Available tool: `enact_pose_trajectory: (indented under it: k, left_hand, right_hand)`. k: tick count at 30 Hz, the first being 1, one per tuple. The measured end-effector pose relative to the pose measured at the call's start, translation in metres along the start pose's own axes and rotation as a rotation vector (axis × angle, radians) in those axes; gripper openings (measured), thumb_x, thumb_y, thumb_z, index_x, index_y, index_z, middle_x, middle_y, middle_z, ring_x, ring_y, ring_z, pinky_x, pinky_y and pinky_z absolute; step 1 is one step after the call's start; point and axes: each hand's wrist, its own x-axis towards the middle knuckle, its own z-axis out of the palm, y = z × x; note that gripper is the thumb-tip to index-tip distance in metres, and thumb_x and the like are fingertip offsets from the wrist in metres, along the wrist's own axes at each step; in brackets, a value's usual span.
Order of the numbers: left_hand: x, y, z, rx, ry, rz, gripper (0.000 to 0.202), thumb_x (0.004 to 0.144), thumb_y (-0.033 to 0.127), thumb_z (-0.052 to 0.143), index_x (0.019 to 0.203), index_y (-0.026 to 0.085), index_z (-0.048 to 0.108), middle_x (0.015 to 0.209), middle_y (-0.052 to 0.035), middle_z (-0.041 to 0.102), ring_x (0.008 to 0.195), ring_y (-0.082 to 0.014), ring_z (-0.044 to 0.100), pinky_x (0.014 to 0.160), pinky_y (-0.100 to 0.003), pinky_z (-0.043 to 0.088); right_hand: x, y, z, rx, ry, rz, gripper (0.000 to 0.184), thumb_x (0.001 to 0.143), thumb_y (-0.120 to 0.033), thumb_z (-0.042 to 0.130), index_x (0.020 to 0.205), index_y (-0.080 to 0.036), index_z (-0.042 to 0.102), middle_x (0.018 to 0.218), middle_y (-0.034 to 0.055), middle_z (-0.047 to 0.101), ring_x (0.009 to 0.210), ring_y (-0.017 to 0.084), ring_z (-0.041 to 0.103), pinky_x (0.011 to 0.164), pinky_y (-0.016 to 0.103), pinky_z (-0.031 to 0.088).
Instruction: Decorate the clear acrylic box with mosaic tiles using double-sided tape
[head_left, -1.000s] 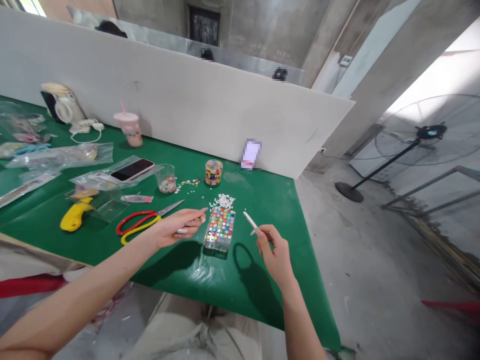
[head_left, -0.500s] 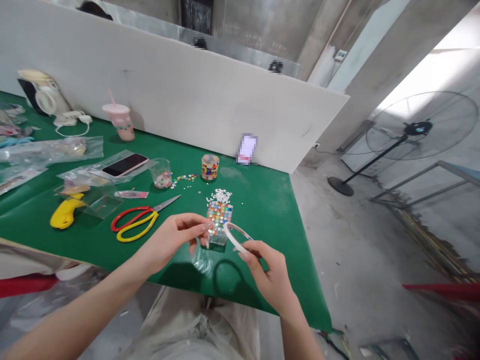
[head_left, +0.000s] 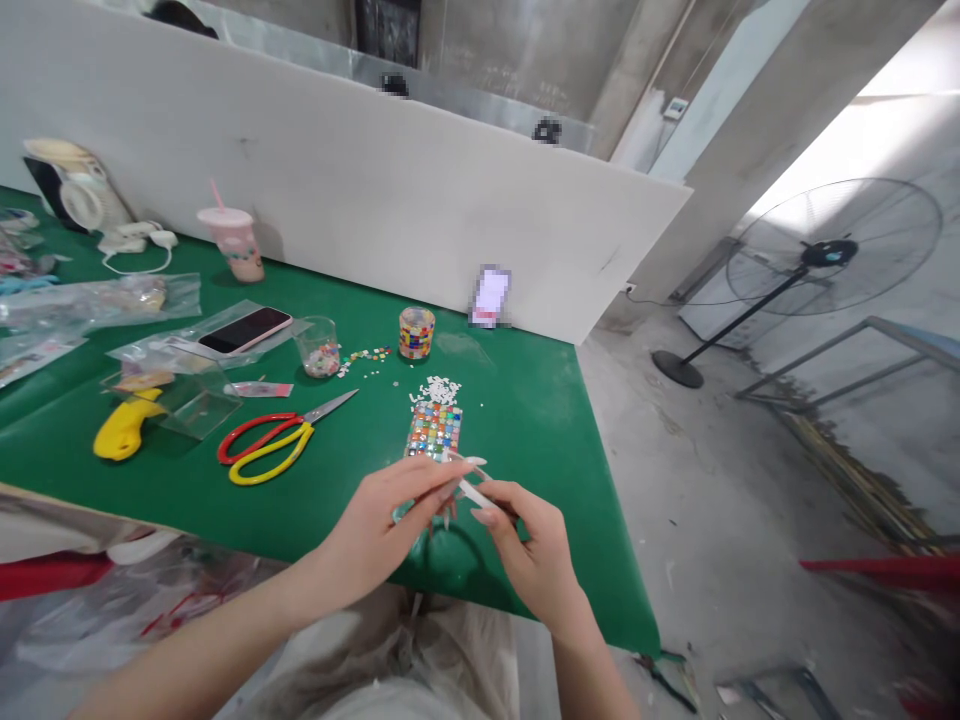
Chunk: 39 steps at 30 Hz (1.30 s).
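My right hand (head_left: 536,545) grips a narrow white roll of tape (head_left: 474,493) between thumb and fingers, tilted almost edge-on. From the other side, my left hand (head_left: 390,515) has its fingers closed at the roll's near edge; whether they pinch a tape end is too small to see. Just beyond the hands lies a box covered with colourful mosaic tiles (head_left: 433,425), its near part hidden by my left fingers. Small white pieces (head_left: 439,390) form a pile behind the box. A round mosaic-covered container (head_left: 416,333) stands farther back.
Scissors with red and yellow handles (head_left: 281,440), a yellow-handled tool (head_left: 127,425) and a clear plastic box (head_left: 199,405) lie left. Behind them are a plastic cup of tiles (head_left: 320,350), a phone (head_left: 246,330) and a pink tumbler (head_left: 234,245). A white partition (head_left: 360,190) borders the table's back.
My left hand has moved right and forward to the roll of tape, now covering the near part of the mosaic box. The roll has turned from showing its ring to nearly edge-on.
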Motion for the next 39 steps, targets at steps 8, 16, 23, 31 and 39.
enact_pose_trajectory:
  k: [8,16,23,31,39]
  left_hand:
    - [0.006,-0.010,0.003,-0.005,0.032,-0.115,0.025,0.090,0.026,0.054,0.106,0.025,0.074,0.085,-0.0025,0.070,0.064,-0.0124,0.060,0.062,-0.021,0.051]
    - [0.009,-0.001,-0.004,-0.222,-0.193,-0.270,0.035,0.090,0.028,0.055,0.123,0.028,0.065,0.074,0.0025,0.059,0.064,-0.0112,0.055,0.062,-0.021,0.049]
    - [0.001,0.009,-0.016,-0.395,-0.241,-0.351,0.025,0.086,0.029,0.062,0.108,0.025,0.073,0.069,0.0005,0.064,0.061,-0.0125,0.059,0.061,-0.023,0.052]
    - [0.001,0.001,-0.039,-0.316,0.181,-0.334,0.018,0.076,0.034,0.075,0.087,0.019,0.074,0.068,-0.0020,0.069,0.056,-0.0130,0.062,0.047,-0.020,0.050]
    - [0.002,0.000,-0.013,-0.460,-0.055,-0.564,0.026,0.071,0.037,0.076,0.085,0.014,0.076,0.054,0.0022,0.063,0.045,-0.0083,0.053,0.046,-0.018,0.048]
  right_hand:
    - [-0.008,-0.004,-0.005,0.334,-0.229,0.228,0.037,0.100,-0.041,0.041,0.129,-0.024,0.056,0.063,-0.0038,0.050,0.052,0.010,0.046,0.053,0.022,0.042]
    - [-0.010,0.002,-0.002,0.375,-0.221,0.169,0.048,0.095,-0.060,0.038,0.125,-0.026,0.051,0.066,-0.0045,0.042,0.052,0.011,0.035,0.048,0.023,0.029]
    - [-0.010,0.001,-0.004,0.170,-0.238,0.247,0.024,0.101,-0.037,0.038,0.111,-0.022,0.056,0.061,-0.0063,0.040,0.050,0.010,0.033,0.049,0.024,0.025]
    - [-0.011,-0.011,-0.018,0.034,-0.270,0.173,0.026,0.099,-0.033,0.044,0.084,-0.020,0.061,0.058,-0.0049,0.038,0.049,0.010,0.030,0.049,0.026,0.024]
    - [-0.011,-0.022,-0.014,0.047,-0.392,0.188,0.027,0.100,-0.032,0.043,0.089,-0.017,0.062,0.062,-0.0045,0.043,0.054,0.009,0.034,0.052,0.024,0.026]
